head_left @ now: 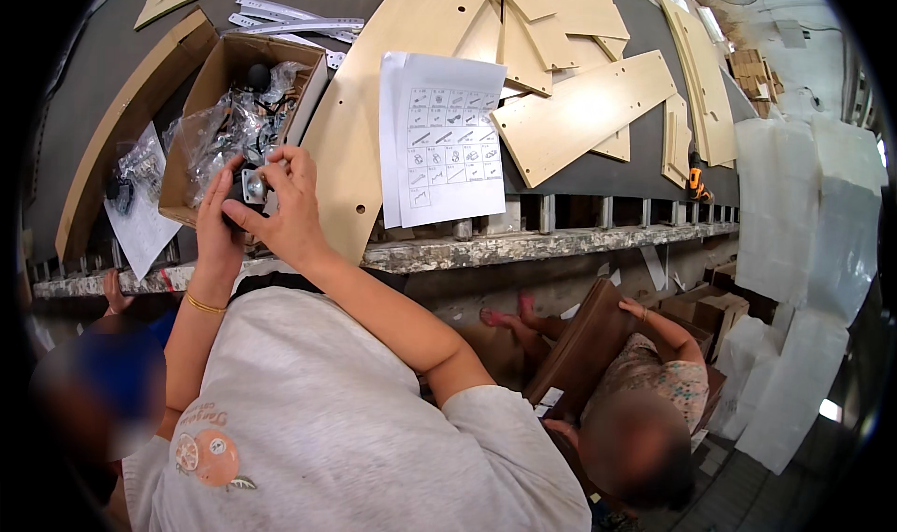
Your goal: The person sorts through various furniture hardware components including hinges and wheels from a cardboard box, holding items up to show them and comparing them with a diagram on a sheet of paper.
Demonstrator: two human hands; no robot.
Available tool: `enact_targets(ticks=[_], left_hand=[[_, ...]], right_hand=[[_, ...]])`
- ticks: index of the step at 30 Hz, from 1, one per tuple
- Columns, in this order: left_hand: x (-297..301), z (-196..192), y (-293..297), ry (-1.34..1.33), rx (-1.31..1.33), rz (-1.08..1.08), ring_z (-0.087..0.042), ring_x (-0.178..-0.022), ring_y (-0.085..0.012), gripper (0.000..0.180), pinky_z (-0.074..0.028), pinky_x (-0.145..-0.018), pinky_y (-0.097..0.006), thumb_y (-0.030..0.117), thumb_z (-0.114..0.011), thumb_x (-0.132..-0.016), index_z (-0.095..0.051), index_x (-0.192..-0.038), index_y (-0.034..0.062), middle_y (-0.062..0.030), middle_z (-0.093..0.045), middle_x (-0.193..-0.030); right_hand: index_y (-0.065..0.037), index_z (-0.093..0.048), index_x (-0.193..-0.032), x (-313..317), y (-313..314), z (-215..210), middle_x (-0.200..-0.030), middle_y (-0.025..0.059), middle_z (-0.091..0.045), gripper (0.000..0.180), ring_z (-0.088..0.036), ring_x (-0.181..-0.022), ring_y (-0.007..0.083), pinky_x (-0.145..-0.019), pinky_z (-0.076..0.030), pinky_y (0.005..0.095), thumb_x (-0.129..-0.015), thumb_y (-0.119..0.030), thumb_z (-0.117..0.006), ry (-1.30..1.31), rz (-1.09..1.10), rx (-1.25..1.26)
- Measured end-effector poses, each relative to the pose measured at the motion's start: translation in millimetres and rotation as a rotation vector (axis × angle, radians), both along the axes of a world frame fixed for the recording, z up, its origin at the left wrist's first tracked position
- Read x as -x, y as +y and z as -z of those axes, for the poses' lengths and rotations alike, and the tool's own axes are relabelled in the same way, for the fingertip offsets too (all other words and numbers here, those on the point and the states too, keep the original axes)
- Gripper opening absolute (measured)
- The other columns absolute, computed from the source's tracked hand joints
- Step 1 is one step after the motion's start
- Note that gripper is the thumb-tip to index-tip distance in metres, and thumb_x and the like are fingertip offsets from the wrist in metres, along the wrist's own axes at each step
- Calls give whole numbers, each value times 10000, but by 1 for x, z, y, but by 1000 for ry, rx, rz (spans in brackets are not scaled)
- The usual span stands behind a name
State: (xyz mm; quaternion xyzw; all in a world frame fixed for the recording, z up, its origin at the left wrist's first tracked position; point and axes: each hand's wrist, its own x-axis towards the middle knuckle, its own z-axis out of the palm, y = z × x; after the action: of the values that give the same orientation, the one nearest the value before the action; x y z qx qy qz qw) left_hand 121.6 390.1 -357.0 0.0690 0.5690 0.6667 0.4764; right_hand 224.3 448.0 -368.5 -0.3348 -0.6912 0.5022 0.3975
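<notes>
Both my hands are raised at the near edge of a cardboard box, holding a small caster with a shiny metal plate and a dark part beneath. The fingers of my left hand are closed along its left side. From the right, my right hand pinches it between thumb and fingers. Inside the box lie clear plastic bags of metal fittings and a round black piece. Just right of the box lies a long pale wood panel with drilled holes.
A printed parts sheet lies on the panels, near more stacked boards. Metal rails are behind the box; an orange-black power tool is at the right. One co-worker handles a brown panel; another person is at left.
</notes>
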Motion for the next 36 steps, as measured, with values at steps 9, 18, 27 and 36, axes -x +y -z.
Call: enact_targets(ticks=[9,18,27,36], left_hand=[[-16,-6,-3,77,-70,164,-390,-1205,-209,537,-256,-1046,-332,414,-205,-975,-355,-1343,53,-79,-371,-1355],[-20,5,-7,698,58,354,-361,-1231,-195,490,-255,-1029,-296,354,-257,-983,-386,-1321,24,-94,-408,-1326],[-19,2,-12,1042,65,399,-429,-1162,-217,358,-316,-981,-306,250,-382,-957,-513,-1232,62,-82,-488,-1257],[-11,5,-17,888,6,259,-464,-1128,-204,312,-347,-953,-293,208,-408,-945,-554,-1176,58,-91,-526,-1202]], right_hand=[[-78,-440,-1097,6,4,21,-1262,177,-375,452,-312,-1245,299,-993,-280,412,-795,-335,-656,319,-187,296],[-155,-488,-1030,-6,6,16,-861,17,-527,368,-532,-744,99,-541,-451,254,-873,-488,-488,447,-227,1136],[-213,-524,-1000,-15,7,9,-930,-15,-563,393,-535,-860,119,-599,-473,318,-867,-566,-416,532,-239,1375],[-204,-518,-1033,-13,-3,13,-904,-32,-585,379,-558,-815,98,-547,-465,275,-828,-522,-538,555,-309,1390]])
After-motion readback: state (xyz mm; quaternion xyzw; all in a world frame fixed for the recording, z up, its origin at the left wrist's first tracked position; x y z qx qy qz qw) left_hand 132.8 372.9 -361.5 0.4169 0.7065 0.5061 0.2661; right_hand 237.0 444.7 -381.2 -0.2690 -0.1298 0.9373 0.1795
